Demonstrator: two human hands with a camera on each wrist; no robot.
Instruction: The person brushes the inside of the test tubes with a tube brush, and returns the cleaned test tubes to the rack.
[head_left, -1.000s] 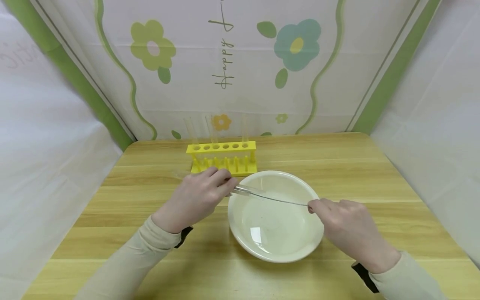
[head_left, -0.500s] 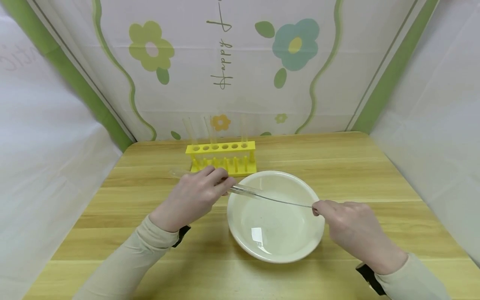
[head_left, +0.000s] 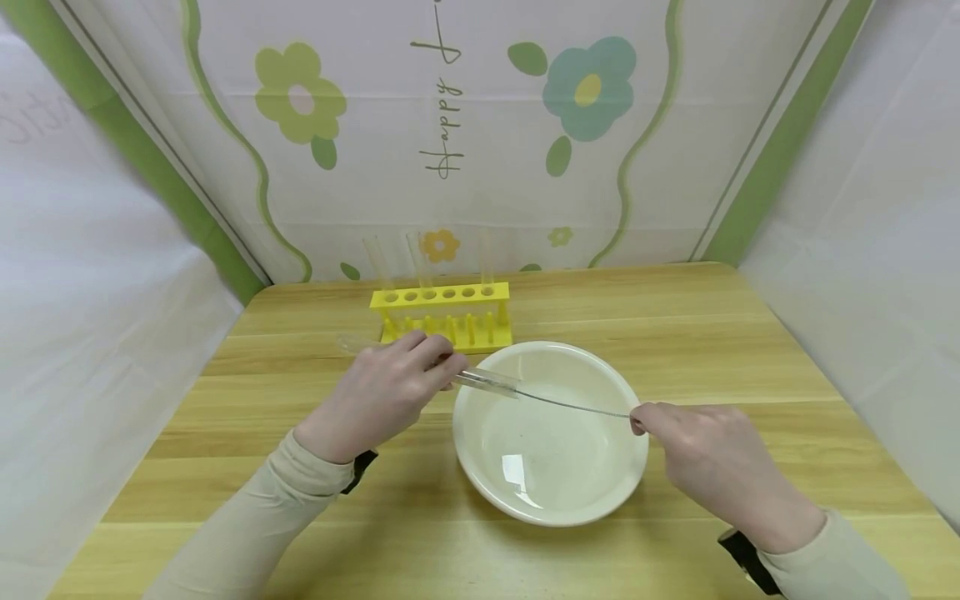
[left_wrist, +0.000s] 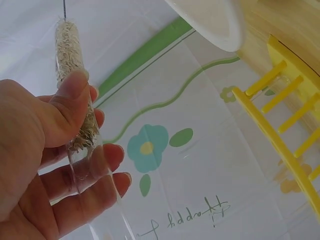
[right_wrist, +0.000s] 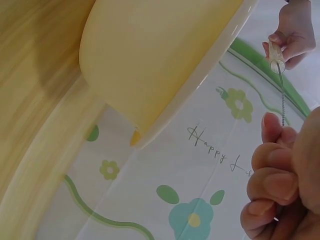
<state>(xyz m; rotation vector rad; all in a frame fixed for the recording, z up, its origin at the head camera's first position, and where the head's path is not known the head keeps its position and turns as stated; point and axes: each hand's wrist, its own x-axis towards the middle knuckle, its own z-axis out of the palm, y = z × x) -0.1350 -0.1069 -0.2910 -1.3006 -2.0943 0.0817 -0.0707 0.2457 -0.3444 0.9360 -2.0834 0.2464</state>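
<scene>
From here I read "Happy" in thin green script (head_left: 442, 129), sideways on the white flower-printed fabric backdrop (head_left: 495, 142); faint lettering (head_left: 30, 121) on the white fabric side wall (head_left: 97, 225) stays unclear.

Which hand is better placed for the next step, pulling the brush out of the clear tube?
Probably the right hand: it grips the brush wire beyond the mouth of the clear tube. The left hand holds the tube, bristles inside, so seems better for steadying.

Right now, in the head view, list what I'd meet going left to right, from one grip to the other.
Left grip → open end of the test tube → bare length of brush wire → right grip.
</scene>
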